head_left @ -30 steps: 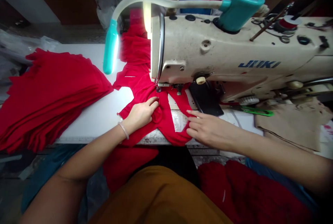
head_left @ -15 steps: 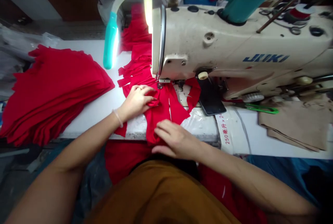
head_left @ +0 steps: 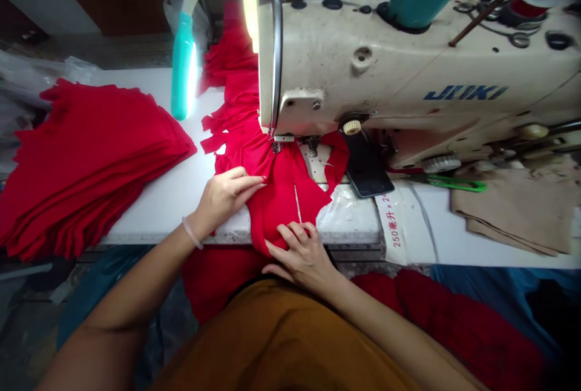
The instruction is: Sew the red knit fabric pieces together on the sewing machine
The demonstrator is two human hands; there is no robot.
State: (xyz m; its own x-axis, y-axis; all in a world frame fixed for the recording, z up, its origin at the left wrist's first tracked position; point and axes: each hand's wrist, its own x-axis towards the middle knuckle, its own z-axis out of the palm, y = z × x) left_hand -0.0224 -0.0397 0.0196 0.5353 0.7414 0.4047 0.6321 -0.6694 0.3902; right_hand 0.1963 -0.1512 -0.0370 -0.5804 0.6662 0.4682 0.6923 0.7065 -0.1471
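Observation:
My left hand [head_left: 224, 194] is closed in a pinch, thumb and forefinger on the left edge of a red fabric piece [head_left: 276, 203] just in front of the presser foot [head_left: 276, 147]. Nearer the table's front edge, my right hand [head_left: 302, 255] rests on the same cloth with its fingers bent and apart; its thumb shows clear of the fabric. The cloth runs under the head of the sewing machine [head_left: 336, 70], and a narrow slit divides it on the right. Behind the foot, more red cloth [head_left: 236, 94] lies bunched.
A stack of red cut pieces [head_left: 95, 161] lies on the left of the white table [head_left: 131, 215]. A teal lamp [head_left: 182, 70] hangs over it. On the right are a phone [head_left: 370, 173], a green-handled tool [head_left: 456, 183] and folded beige cloth [head_left: 512, 209].
My left hand has drawn back toward me and left, from a curled grasp to a pinch at the cloth's edge. The cloth lies flatter, and my right hand has shifted slightly toward me.

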